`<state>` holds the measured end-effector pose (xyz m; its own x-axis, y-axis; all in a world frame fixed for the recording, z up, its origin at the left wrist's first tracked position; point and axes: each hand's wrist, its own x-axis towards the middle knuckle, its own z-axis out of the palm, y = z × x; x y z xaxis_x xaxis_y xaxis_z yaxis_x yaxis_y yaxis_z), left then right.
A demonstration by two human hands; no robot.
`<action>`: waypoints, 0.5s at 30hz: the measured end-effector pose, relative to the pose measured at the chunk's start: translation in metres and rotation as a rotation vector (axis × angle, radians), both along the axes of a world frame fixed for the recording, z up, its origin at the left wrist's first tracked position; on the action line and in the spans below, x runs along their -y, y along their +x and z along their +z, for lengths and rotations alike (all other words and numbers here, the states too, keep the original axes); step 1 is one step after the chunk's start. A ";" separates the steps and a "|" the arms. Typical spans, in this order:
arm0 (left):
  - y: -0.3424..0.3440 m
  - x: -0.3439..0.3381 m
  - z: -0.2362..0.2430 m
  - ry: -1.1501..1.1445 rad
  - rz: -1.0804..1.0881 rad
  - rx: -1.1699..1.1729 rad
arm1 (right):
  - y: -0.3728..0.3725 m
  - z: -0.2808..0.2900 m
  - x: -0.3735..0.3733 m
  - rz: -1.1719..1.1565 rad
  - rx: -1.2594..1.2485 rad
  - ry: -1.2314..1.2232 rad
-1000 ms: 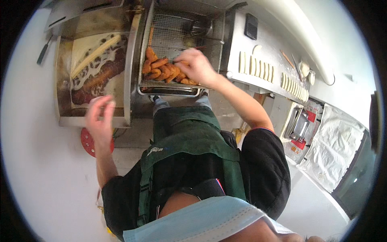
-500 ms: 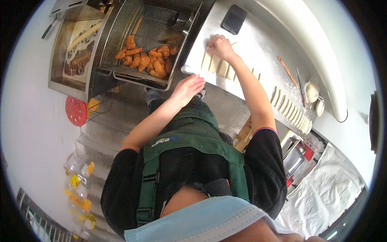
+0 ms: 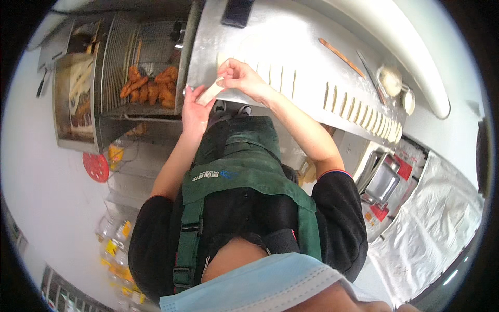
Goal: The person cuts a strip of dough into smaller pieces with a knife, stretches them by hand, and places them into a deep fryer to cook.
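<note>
A pale dough strip (image 3: 210, 92) is held up slantwise between my hands, just off the near edge of the metal table. My right hand (image 3: 243, 79) pinches its upper end between thumb and fingers. Its lower end rests between the thumb and fingers of my left hand (image 3: 195, 113). On the table right of my right hand lie wide cut strips of dough (image 3: 275, 75), side by side. Farther right, a row of narrower dough strips (image 3: 364, 113) runs along the near edge.
Left of the table, golden-brown fried pieces (image 3: 150, 88) sit in a wire basket (image 3: 115, 83), beside a fryer tank (image 3: 77, 101) of oil. A phone (image 3: 237, 13), wooden stick (image 3: 342, 57), long thin tool (image 3: 370, 75), bowl (image 3: 390, 80) and cup (image 3: 409, 102) lie on the table.
My right hand has come off the dough on the table and moved left and nearer with one strip. My left hand has turned upward and taken the strip's other end. The view has shifted.
</note>
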<state>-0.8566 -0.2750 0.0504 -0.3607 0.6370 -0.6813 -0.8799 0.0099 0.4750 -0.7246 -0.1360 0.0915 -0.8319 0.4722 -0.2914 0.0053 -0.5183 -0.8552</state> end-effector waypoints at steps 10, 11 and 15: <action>0.136 -0.162 0.005 0.137 -0.877 -0.692 | 0.218 -0.047 -0.080 -0.831 0.261 0.055; 0.155 -0.184 -0.009 0.153 -0.898 -0.740 | 0.240 -0.054 -0.096 -0.852 0.341 0.112; 0.206 -0.238 -0.041 -0.004 -0.906 -0.891 | 0.301 -0.077 -0.141 -0.737 0.621 0.409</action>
<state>-0.6505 -0.0367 0.0098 -0.1313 0.8928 -0.4309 0.0655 0.4416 0.8948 -0.4232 0.0053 0.0148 -0.0568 0.9604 -0.2727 0.3040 -0.2436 -0.9210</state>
